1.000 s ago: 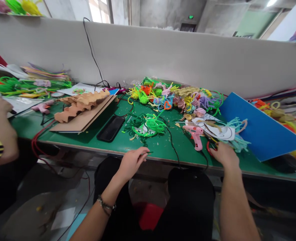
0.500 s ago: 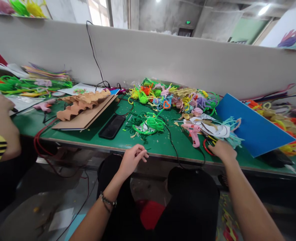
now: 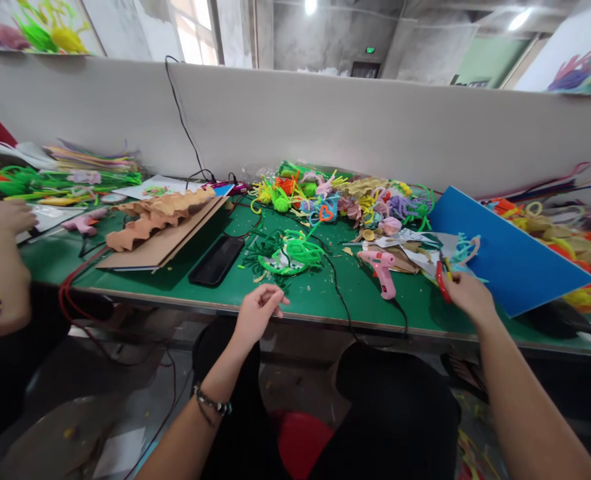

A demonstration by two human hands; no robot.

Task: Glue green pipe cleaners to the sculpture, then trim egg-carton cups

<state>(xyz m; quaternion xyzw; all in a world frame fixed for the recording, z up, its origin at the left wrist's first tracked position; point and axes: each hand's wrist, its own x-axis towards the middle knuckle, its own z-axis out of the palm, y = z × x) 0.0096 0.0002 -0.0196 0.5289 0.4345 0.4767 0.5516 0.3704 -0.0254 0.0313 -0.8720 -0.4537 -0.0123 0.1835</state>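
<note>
Scissors [image 3: 442, 280] are tilting up in the right hand [image 3: 470, 298], fingers gripping the handles, right of the pink glue gun [image 3: 381, 270]. Since moments ago they're shifting rightward: tool now being wielded, not lying. Left hand [image 3: 256, 312] is hovering near left, fingers curling narrow; can't tell whether they're pinching anything.

The right grip [image 3: 469, 295] holds red-handled scissors [image 3: 442, 281] near a blue board [image 3: 505, 250].
</note>
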